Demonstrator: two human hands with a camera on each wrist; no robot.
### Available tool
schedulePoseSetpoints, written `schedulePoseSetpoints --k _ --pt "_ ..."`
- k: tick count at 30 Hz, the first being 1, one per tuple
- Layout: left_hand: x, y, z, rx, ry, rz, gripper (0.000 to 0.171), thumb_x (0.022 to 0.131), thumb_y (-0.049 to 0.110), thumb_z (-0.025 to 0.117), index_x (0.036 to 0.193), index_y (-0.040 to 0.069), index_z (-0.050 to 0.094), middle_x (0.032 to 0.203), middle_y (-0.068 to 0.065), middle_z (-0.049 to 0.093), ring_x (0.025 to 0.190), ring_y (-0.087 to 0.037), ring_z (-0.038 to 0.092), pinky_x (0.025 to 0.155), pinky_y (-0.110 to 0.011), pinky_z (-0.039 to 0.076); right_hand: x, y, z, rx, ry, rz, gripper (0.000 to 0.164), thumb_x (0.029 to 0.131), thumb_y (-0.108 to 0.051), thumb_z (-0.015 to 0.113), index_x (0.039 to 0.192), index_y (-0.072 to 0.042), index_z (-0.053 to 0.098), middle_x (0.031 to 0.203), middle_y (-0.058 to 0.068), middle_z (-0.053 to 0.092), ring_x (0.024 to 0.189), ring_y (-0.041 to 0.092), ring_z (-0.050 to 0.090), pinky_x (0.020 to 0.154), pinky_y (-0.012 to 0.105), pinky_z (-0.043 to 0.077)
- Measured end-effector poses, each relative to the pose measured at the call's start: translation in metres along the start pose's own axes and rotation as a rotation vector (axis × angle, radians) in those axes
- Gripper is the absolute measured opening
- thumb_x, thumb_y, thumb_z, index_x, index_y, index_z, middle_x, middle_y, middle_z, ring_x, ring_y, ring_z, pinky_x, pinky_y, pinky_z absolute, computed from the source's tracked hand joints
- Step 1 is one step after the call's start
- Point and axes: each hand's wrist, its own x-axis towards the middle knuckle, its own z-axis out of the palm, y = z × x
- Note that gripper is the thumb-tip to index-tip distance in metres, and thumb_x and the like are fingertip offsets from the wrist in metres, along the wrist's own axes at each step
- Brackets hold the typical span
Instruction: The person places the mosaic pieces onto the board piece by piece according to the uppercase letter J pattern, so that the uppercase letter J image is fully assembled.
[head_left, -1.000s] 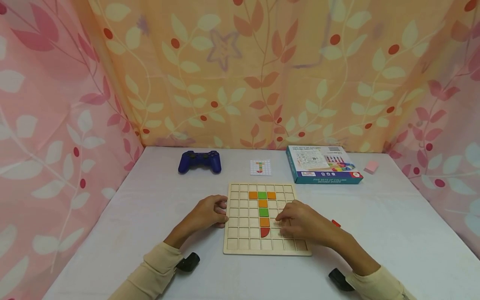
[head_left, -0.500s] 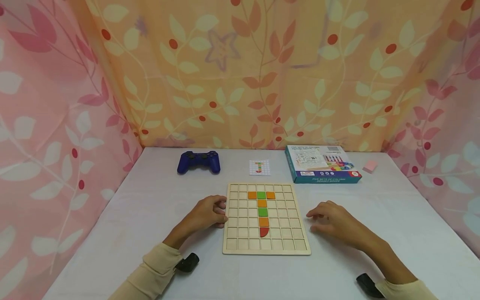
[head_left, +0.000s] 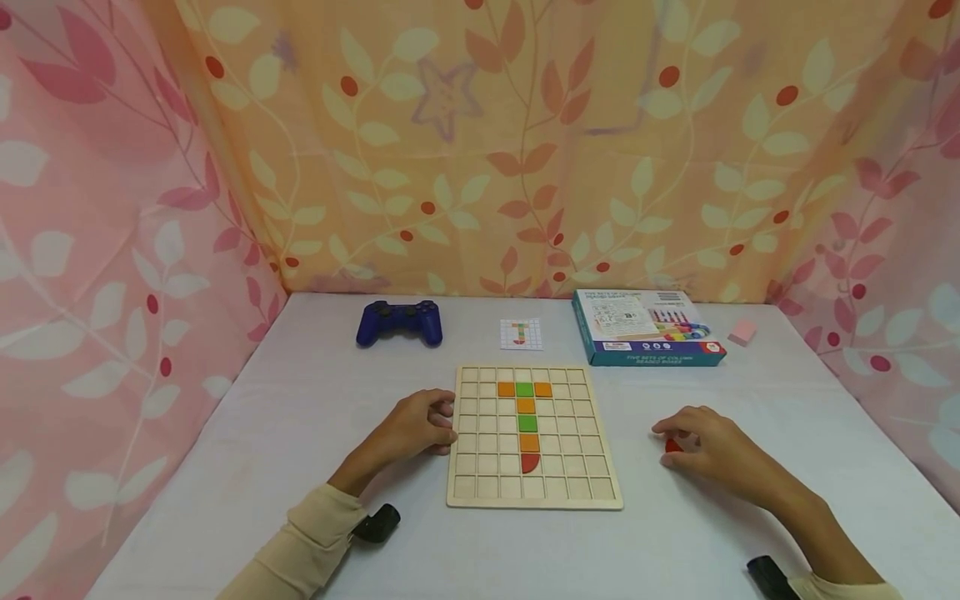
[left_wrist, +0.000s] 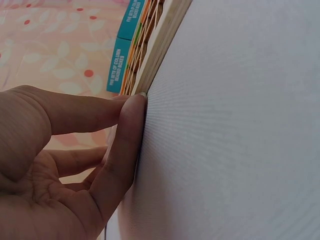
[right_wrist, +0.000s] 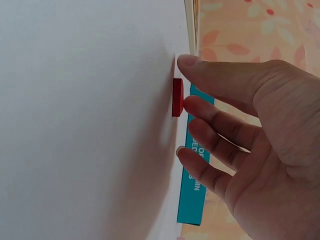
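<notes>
A square wooden grid board (head_left: 495,489) lies on the white tabletop. On it sit orange and green square tiles in a T shape, with a red quarter-round tile (head_left: 530,462) at the lower end. My left hand (head_left: 408,429) holds the board's left edge; the left wrist view has its thumb and bent finger at that edge. To the right of the board my right hand (head_left: 708,450) is over a second red tile (right_wrist: 177,97). That tile lies on the table between my spread thumb and fingers, partly covered in the head view.
Behind the board lie a blue game controller (head_left: 399,323), a small pattern card (head_left: 532,335) and a teal-and-white box (head_left: 648,329). A pink block (head_left: 742,332) is right of the box. Patterned curtains (head_left: 525,167) enclose the table.
My right hand has moved right, from over the board to the loose red tile on the table. My left hand and the board have stayed put.
</notes>
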Motion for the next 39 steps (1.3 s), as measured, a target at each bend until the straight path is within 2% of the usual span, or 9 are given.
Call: schedulePoseSetpoints --k 4,8,15,22,28,35,39 --pt "0.0 -0.001 -0.001 -0.002 -0.004 0.002 0.066 0.087 -0.011 0.077 0.148 -0.007 0.053 0.124 -0.016 0.062 0.095 -0.019 0.067 0.072 -0.033 0.068 -0.002 0.005 -0.002 0.001 0.014 -0.005 0.036 0.088 -0.03 0.088 0.119 -0.014 0.079 0.103 -0.008 0.071 0.099 0.017 0.061 0.09 0.048 0.066" --pt "0.001 -0.001 -0.001 -0.002 -0.005 -0.002 0.066 0.087 -0.011 0.077 0.149 -0.007 0.052 0.123 -0.015 0.062 0.094 -0.019 0.067 0.072 -0.033 0.068 -0.002 0.009 -0.002 -0.001 0.016 0.003 0.036 0.089 -0.03 0.087 0.12 -0.015 0.079 0.104 -0.006 0.072 0.097 0.017 0.061 0.09 0.046 0.067" --pt "0.001 -0.001 0.0 -0.009 -0.006 0.0 0.066 0.087 -0.011 0.077 0.148 -0.008 0.053 0.123 -0.016 0.062 0.094 -0.019 0.067 0.072 -0.033 0.068 -0.001 0.011 -0.002 0.018 0.007 -0.003 0.036 0.089 -0.024 0.087 0.121 -0.013 0.077 0.112 -0.002 0.074 0.102 0.02 0.064 0.091 0.048 0.066" --pt "0.0 0.0 0.0 -0.012 -0.007 0.002 0.066 0.087 -0.011 0.077 0.148 -0.008 0.053 0.123 -0.016 0.062 0.094 -0.019 0.067 0.072 -0.033 0.068 -0.002 0.01 -0.004 0.008 -0.009 0.049 0.037 0.087 -0.027 0.088 0.12 -0.015 0.078 0.106 -0.002 0.072 0.096 0.017 0.061 0.086 0.041 0.067" --pt "0.0 0.002 0.0 -0.014 0.002 -0.005 0.066 0.086 -0.012 0.077 0.147 -0.008 0.053 0.122 -0.015 0.062 0.094 -0.019 0.067 0.072 -0.033 0.068 0.001 0.006 -0.002 0.027 -0.018 0.046 0.037 0.088 -0.026 0.087 0.121 -0.012 0.078 0.107 -0.002 0.072 0.098 0.018 0.062 0.087 0.04 0.067" --pt "0.0 0.001 0.001 -0.012 0.006 -0.004 0.066 0.086 -0.013 0.077 0.147 -0.008 0.053 0.122 -0.015 0.062 0.093 -0.019 0.067 0.072 -0.033 0.068 0.012 -0.012 0.004 0.044 -0.021 -0.049 0.034 0.09 -0.023 0.085 0.121 -0.01 0.078 0.108 -0.005 0.071 0.102 0.017 0.062 0.084 0.028 0.063" --pt "-0.001 0.001 0.001 -0.009 0.007 -0.007 0.066 0.086 -0.012 0.077 0.148 -0.008 0.053 0.122 -0.015 0.062 0.094 -0.019 0.067 0.072 -0.033 0.068 0.02 -0.027 0.009 0.06 -0.032 -0.105 0.032 0.092 -0.023 0.083 0.122 -0.012 0.078 0.111 -0.007 0.07 0.105 0.017 0.061 0.087 0.028 0.062"
